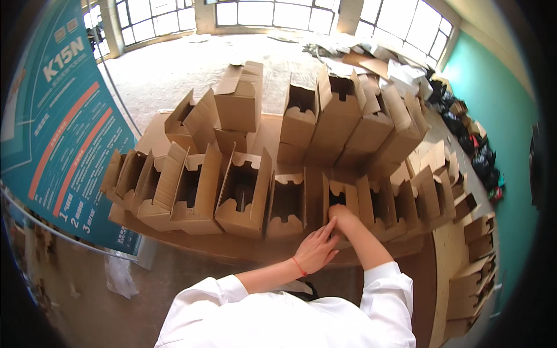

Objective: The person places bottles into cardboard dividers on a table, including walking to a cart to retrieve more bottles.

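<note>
Dipping into the cardboard box (350,194), the right hand (341,213) hides its grip, the left hand (316,251) loosely open just outside.

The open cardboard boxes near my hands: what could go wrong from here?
The right hand reaches into an open cardboard box and might get scraped by it.
The front-row boxes stand close together; pushing one might shift others.
Behind, a tall carton appears stacked on a lower box and could topple.
</note>
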{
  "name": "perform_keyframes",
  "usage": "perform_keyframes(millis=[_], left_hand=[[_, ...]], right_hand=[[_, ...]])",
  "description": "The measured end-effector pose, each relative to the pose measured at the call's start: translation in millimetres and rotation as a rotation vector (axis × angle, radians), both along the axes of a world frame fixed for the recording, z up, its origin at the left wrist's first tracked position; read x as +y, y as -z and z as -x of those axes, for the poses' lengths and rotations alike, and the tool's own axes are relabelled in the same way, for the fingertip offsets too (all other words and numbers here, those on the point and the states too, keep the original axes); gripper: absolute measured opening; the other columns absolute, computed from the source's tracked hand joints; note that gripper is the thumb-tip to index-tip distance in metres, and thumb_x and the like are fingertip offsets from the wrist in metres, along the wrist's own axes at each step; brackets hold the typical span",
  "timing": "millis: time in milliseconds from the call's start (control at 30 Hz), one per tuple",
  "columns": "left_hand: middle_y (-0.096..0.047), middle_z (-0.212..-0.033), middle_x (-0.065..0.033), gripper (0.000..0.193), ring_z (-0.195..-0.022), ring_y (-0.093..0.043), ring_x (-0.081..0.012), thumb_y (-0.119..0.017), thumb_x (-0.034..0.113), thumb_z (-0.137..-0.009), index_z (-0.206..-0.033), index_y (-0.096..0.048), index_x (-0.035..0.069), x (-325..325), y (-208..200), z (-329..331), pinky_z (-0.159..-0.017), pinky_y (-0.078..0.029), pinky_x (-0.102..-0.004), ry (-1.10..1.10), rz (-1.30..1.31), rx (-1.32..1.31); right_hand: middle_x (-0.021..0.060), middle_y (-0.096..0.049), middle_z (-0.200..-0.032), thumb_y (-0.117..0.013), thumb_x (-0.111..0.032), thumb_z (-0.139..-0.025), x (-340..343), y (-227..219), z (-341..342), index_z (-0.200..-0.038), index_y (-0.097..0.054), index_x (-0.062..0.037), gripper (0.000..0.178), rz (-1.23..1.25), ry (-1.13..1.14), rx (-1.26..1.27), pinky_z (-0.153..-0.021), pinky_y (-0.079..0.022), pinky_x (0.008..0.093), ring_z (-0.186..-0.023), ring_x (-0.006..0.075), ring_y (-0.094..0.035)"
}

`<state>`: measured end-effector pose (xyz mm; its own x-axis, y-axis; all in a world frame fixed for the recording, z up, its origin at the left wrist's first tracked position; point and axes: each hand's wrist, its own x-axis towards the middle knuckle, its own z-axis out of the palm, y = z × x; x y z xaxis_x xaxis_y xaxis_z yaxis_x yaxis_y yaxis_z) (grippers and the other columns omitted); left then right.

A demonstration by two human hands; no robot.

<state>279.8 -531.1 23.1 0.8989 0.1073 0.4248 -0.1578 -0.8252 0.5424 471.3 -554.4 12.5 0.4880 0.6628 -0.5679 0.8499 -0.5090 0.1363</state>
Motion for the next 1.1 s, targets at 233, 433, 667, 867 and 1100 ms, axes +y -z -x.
perform_keyframes(millis=[233,433,667,867,1100], left_hand=[[-0.039,-0.137,-0.0246,0.029,-0.115,-0.051,-0.0373,-0.063,0.025,-0.086,-0.108,-0.058,0.007,5.8,32.5,-34.8,-0.084,-0.051,-0.0413,-0.336,-0.034,-0.029],[-0.064,-0.1,-0.0181,0.02,-0.091,-0.063,-0.035,-0.061,0.018,-0.084,-0.102,-0.062,0.008,23.4,10.2,-44.8,-0.075,-0.052,-0.0444,-0.286,0.139,0.354],[-0.066,-0.078,-0.014,0.013,-0.071,-0.066,-0.0312,-0.06,0.013,-0.081,-0.092,-0.063,0.009,8.2,16.7,-13.0,-0.06,-0.053,-0.0417,-0.14,0.028,0.208],[-0.064,-0.087,-0.0113,0.016,-0.084,-0.065,-0.0273,-0.063,0.017,-0.081,-0.093,-0.062,0.007,18.8,13.8,13.4,-0.065,-0.053,-0.0383,-0.159,-0.012,0.273],[-0.041,-0.141,-0.0231,0.043,-0.135,-0.034,-0.0304,-0.062,0.026,-0.084,-0.114,-0.058,-0.004,5.2,-12.9,20.6,-0.112,-0.028,-0.0405,-0.053,-0.281,0.099]], right_hand=[[0.0178,-0.07,-0.096,-0.062,-0.015,-0.083,-16.1,-46.3,13.6,-0.091,-0.072,-0.0015,0.019,-0.016,0.179,0.095,-0.073,-0.055,0.039,-0.091,0.0308,-0.068],[0.0221,-0.068,-0.089,-0.061,-0.012,-0.079,-5.5,-25.2,-4.3,-0.089,-0.07,0.002,0.02,-0.179,-0.072,0.07,-0.072,-0.054,0.0411,-0.087,0.0349,-0.068],[0.0175,-0.066,-0.077,-0.051,-0.015,-0.084,-53.0,-51.7,20.8,-0.095,-0.068,-0.0007,0.025,-0.293,0.086,0.554,-0.066,-0.05,0.0362,-0.069,0.0233,-0.064],[0.0204,-0.067,-0.087,-0.055,-0.017,-0.083,-74.1,-73.6,65.9,-0.085,-0.07,-0.0044,0.02,-0.338,-0.208,0.234,-0.085,-0.047,0.0438,-0.086,0.0347,-0.064],[0.0227,-0.067,-0.09,-0.056,-0.012,-0.083,-55.4,-45.3,61.4,-0.085,-0.068,-0.0006,0.017,-0.277,0.027,0.289,-0.075,-0.052,0.0435,-0.09,0.0388,-0.064]])
